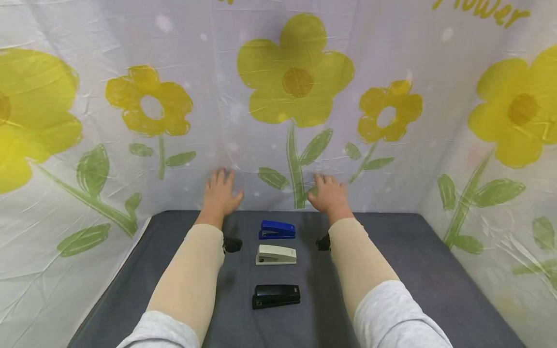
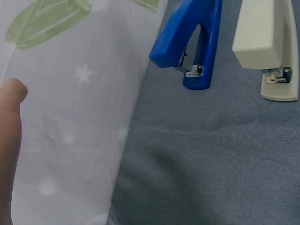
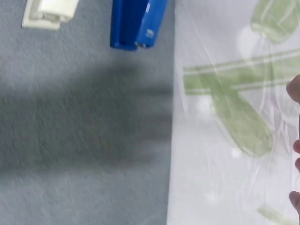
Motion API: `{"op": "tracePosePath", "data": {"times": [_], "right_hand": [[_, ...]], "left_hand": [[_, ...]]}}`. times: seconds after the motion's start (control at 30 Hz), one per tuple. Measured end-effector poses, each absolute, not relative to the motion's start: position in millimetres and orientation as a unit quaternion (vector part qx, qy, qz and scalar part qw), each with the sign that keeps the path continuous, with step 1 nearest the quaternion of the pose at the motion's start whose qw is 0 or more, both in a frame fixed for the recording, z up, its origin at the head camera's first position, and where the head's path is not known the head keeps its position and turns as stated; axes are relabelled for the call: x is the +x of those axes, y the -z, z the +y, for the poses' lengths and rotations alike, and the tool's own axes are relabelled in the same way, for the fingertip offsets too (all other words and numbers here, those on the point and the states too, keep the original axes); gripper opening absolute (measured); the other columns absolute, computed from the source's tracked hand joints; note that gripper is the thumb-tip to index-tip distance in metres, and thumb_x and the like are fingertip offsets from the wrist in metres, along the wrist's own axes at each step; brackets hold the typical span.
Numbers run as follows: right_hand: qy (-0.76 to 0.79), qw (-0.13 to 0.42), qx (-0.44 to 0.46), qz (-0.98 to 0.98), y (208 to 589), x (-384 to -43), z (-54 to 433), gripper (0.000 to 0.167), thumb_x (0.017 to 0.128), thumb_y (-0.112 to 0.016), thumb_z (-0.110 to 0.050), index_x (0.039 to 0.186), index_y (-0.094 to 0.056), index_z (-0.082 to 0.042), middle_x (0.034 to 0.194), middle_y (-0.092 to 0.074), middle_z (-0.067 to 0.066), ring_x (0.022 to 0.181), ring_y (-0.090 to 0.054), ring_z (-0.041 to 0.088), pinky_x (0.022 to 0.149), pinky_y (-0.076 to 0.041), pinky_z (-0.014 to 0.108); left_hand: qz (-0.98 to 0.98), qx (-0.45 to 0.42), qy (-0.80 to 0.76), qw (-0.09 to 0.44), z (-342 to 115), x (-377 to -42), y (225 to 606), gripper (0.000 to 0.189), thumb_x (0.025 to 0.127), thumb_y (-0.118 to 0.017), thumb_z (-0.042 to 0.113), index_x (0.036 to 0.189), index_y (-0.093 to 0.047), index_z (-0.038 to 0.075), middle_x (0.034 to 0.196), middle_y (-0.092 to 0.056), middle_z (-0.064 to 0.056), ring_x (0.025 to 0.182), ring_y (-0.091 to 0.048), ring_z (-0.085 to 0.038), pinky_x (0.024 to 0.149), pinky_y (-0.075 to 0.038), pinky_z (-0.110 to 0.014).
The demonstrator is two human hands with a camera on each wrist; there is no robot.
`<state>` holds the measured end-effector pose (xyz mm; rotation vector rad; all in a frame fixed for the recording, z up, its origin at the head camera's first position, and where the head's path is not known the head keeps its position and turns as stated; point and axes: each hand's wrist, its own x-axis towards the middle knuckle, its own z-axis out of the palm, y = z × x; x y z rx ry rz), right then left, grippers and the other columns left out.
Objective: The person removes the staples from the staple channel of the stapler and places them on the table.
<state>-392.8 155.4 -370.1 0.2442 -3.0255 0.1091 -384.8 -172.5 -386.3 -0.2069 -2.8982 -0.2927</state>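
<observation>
Three staplers lie in a column on the dark grey table between my forearms: a blue stapler (image 1: 277, 230) farthest away, a white stapler (image 1: 276, 255) in the middle and a black stapler (image 1: 276, 296) closest to me. My left hand (image 1: 219, 195) is stretched out beyond the blue stapler on its left, fingers spread and holding nothing. On the other side my right hand (image 1: 330, 197) reaches forward the same way, its fingers extended and nothing in it. The left wrist view shows the open ends of the blue stapler (image 2: 201, 44) and white stapler (image 2: 267, 42); only the left thumb (image 2: 10, 112) appears there.
A pale curtain (image 1: 226, 121) printed with yellow flowers hangs behind the table (image 1: 391, 270) and along both sides. Dark wrist cameras (image 1: 232, 244) sit on the inner sides of both wrists, near the blue and white staplers.
</observation>
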Motion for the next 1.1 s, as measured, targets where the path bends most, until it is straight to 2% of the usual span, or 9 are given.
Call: {"op": "tracePosePath", "data": {"times": [0.23,0.47,0.63,0.8,0.87,0.97,1.1], "right_hand": [[-0.029,0.007,0.095,-0.995,385.9,-391.6,138.8,0.062,0.105,-0.053,-0.039,0.156,-0.040,-0.006,0.156,-0.039,0.020,0.144,-0.035,0.039,0.110,-0.032,0.062],[-0.006,-0.023,0.136,-0.990,407.9,-396.7,122.6,0.057,0.102,-0.062,-0.034,0.152,-0.048,-0.009,0.154,-0.045,0.017,0.139,-0.046,0.037,0.108,-0.039,0.058],[-0.031,-0.047,0.174,-0.983,415.0,-393.1,108.5,0.051,0.102,-0.065,-0.029,0.148,-0.053,-0.011,0.149,-0.050,0.015,0.135,-0.049,0.034,0.106,-0.042,0.054],[-0.058,-0.061,0.216,-0.973,423.1,-388.1,93.8,0.043,0.102,-0.064,-0.024,0.142,-0.060,-0.010,0.142,-0.058,0.011,0.130,-0.055,0.031,0.106,-0.043,0.047],[-0.063,-0.060,0.232,-0.969,426.5,-386.9,89.1,0.039,0.102,-0.064,-0.023,0.138,-0.064,-0.009,0.138,-0.062,0.009,0.127,-0.058,0.029,0.104,-0.046,0.045],[-0.071,-0.061,0.243,-0.966,429.6,-385.3,81.9,0.037,0.100,-0.064,-0.023,0.134,-0.068,-0.010,0.132,-0.067,0.007,0.120,-0.063,0.027,0.100,-0.048,0.044],[-0.089,-0.060,0.245,-0.964,433.2,-384.0,70.3,0.038,0.095,-0.068,-0.019,0.133,-0.069,-0.011,0.126,-0.070,0.006,0.113,-0.066,0.025,0.097,-0.050,0.041]], "left_hand": [[-0.990,-0.092,0.092,0.058,-172.8,-385.8,411.2,0.074,0.105,-0.052,0.040,0.161,-0.024,0.001,0.164,-0.022,-0.027,0.151,-0.017,-0.044,0.115,-0.024,-0.062],[-0.973,-0.095,0.207,-0.019,-166.3,-380.2,435.7,0.068,0.105,-0.057,0.029,0.158,-0.030,-0.004,0.159,-0.033,-0.028,0.146,-0.031,-0.045,0.116,-0.028,-0.057],[-0.936,-0.086,0.340,-0.031,-162.8,-378.2,455.5,0.048,0.105,-0.057,0.019,0.146,-0.051,-0.005,0.143,-0.053,-0.027,0.132,-0.050,-0.044,0.107,-0.041,-0.055],[-0.893,-0.078,0.439,-0.057,-158.9,-373.2,474.2,0.039,0.104,-0.058,0.011,0.139,-0.059,-0.006,0.129,-0.064,-0.023,0.100,-0.069,-0.033,0.087,-0.054,-0.046],[-0.879,-0.073,0.465,-0.069,-155.4,-371.8,480.1,0.038,0.102,-0.059,0.008,0.137,-0.060,-0.007,0.123,-0.066,-0.022,0.085,-0.070,-0.027,0.076,-0.056,-0.041],[-0.872,-0.074,0.477,-0.083,-148.8,-371.5,487.1,0.037,0.100,-0.060,0.005,0.135,-0.062,-0.007,0.110,-0.069,-0.017,0.073,-0.064,-0.020,0.065,-0.053,-0.034],[-0.883,-0.089,0.451,-0.090,-139.6,-375.8,495.5,0.040,0.094,-0.062,0.002,0.133,-0.064,-0.005,0.090,-0.067,-0.012,0.068,-0.055,-0.018,0.064,-0.047,-0.033]]}}
